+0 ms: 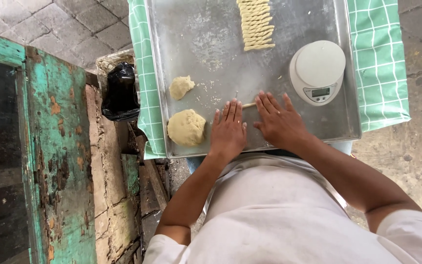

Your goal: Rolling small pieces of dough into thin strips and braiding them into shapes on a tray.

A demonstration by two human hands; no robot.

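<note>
While fingers (230, 111) lie flat | both hands press dough strip (249, 104)

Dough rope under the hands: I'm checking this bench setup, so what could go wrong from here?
The dough rope is thin and both the left hand and right hand press flat on it, so it may snap or roll uneven. The scale sits close beside the right hand and could get bumped.
</note>
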